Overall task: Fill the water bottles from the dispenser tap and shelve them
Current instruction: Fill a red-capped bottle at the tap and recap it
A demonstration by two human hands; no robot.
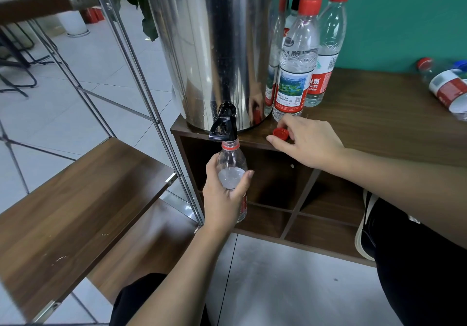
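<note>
Nearest, the left hand (225,194) wraps its fingers round an uncapped bottle (231,171), holding its mouth right under the black tap (223,126) of the steel dispenser (214,47). Just beyond, the right hand (307,143) rests on the cabinet top (366,123), fingertips pinching a loose red cap (281,133). Behind it stand 4 or so capped bottles (294,73); 2 more (447,85) lie far right. Risks, as I judge them: the mouth is narrow, so a slight tilt or drop of the bottle would send water down the cabinet front; overfilling would spill too, and the cap near the edge could be knocked off.
</note>
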